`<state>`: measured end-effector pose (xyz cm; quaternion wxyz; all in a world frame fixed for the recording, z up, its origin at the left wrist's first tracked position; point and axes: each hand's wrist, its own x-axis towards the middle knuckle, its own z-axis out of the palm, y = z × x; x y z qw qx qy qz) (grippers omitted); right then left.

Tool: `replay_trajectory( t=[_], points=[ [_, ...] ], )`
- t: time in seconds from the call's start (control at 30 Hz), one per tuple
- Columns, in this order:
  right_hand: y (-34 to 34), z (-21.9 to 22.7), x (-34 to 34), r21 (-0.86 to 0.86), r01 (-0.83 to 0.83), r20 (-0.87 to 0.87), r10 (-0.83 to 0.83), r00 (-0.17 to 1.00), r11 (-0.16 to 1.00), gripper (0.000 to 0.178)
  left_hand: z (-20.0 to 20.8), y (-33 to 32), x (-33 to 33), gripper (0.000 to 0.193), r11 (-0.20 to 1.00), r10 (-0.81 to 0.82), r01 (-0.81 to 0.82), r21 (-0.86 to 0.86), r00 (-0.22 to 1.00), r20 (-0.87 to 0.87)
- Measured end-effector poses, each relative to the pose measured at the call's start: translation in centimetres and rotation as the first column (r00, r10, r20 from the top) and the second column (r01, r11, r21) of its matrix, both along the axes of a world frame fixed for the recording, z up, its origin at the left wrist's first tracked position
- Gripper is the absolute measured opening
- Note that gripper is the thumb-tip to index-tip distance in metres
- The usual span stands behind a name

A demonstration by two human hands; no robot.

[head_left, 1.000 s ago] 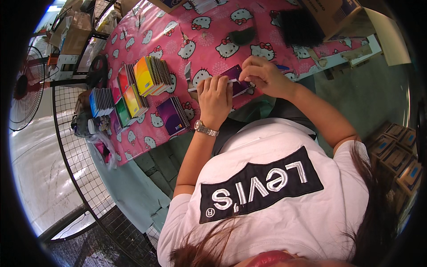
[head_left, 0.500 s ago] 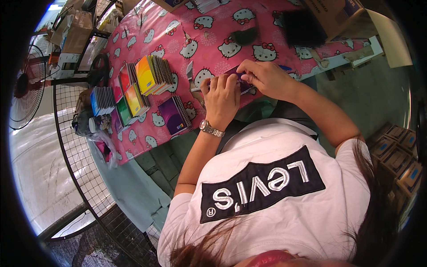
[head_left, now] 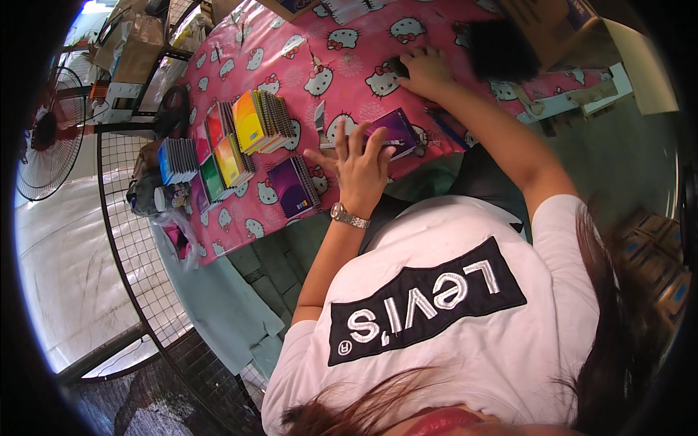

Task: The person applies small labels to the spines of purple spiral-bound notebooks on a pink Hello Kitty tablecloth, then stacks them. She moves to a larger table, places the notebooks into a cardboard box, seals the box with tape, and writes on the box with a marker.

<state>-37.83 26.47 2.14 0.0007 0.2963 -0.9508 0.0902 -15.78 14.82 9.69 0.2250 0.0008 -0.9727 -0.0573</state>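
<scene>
A purple notebook [head_left: 396, 125] lies on the pink tablecloth in front of me. My left hand [head_left: 360, 171], a metal watch on its wrist, has its fingers spread, with the fingertips at the near left edge of that notebook. Farther out, my right hand [head_left: 427, 71] has its curled fingers around a small dark green pad [head_left: 398, 67], mostly covered by the hand. To the left of my left hand is a pile of purple spiral notebooks [head_left: 289, 187]. Beyond it stand piles of yellow [head_left: 251, 123], red, green [head_left: 212, 178] and blue spiral notebooks [head_left: 177, 161].
A black piece [head_left: 502, 49] and a cardboard box [head_left: 552, 29] sit at the table's far right. Some blue pen-like items [head_left: 452, 131] lie right of the purple notebook. A fan [head_left: 51, 131] and wire mesh panel [head_left: 138, 218] stand at left. Boxes [head_left: 654, 247] are stacked at right.
My right hand has left the purple notebook and reached away to the dark green pad. My left hand has opened, its fingers spreading, and more of the notebook shows.
</scene>
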Motion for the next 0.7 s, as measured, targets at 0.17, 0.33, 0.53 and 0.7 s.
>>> replay_trajectory(
  t=[0.17, 0.33, 0.53, 0.7],
  points=[
    [3.5, 6.4, 4.0, -0.736, -0.052, 0.607, 0.692, 0.391, 0.675, 0.05, -2.2, -1.6, 1.0, 0.035, 0.99, 0.012, -0.01, 0.143, 1.0, -0.018],
    [5.1, 8.2, 4.1, -0.708, -0.012, 0.687, 0.692, 0.221, 0.706, 0.041, -1.6, -1.1, -0.3, 0.036, 0.974, -0.1, 0.108, 0.199, 0.994, -0.049],
    [5.6, 7.5, 4.3, -0.732, 0.044, 0.673, 0.711, 0.202, 0.68, 0.042, -1.3, -0.6, -0.4, 0.037, 0.972, -0.099, 0.104, 0.21, 0.994, -0.033],
    [5.5, 7.5, 4.2, -0.717, 0.117, 0.696, 0.716, 0.057, 0.687, 0.047, -1.7, -0.7, -0.7, 0.036, 0.969, -0.092, 0.1, 0.227, 0.995, -0.048]
  ],
)
